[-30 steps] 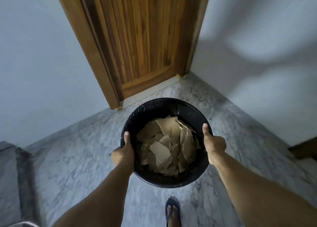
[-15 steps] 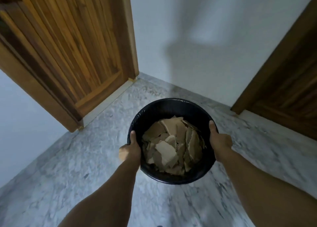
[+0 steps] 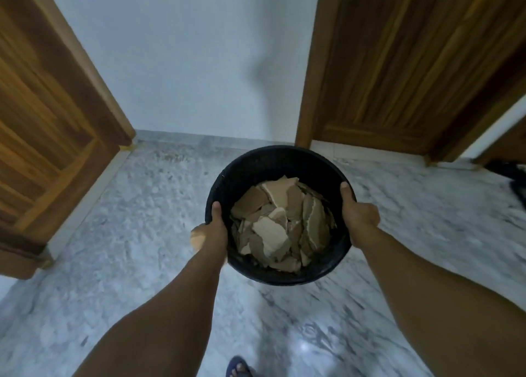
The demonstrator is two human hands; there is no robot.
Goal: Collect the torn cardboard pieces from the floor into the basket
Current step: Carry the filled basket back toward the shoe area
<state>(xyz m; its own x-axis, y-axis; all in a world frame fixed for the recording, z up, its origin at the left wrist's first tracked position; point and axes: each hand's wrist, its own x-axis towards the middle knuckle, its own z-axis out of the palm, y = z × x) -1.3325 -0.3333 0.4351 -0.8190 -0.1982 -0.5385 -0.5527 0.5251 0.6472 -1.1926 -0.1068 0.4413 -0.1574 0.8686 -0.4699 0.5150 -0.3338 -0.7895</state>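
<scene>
A round black basket [image 3: 284, 160] is held up in front of me above the marble floor. Inside it lie several torn brown cardboard pieces [image 3: 280, 223], piled across the bottom. My left hand [image 3: 212, 228] grips the basket's left rim with the thumb over the edge. My right hand [image 3: 358, 214] grips the right rim the same way. No loose cardboard shows on the floor in view.
A wooden door [image 3: 48, 114] stands at the left and another wooden door [image 3: 412, 63] at the right, with a white wall [image 3: 199, 57] between them. Grey-white marble floor [image 3: 128, 234] spreads around. A foot in a blue sandal [image 3: 239, 368] shows at the bottom. Dark objects [image 3: 512, 174] lie far right.
The view has swung to the right: the left door slid toward the left edge and a second door came into view on the right. Both hands keep hold of the basket.
</scene>
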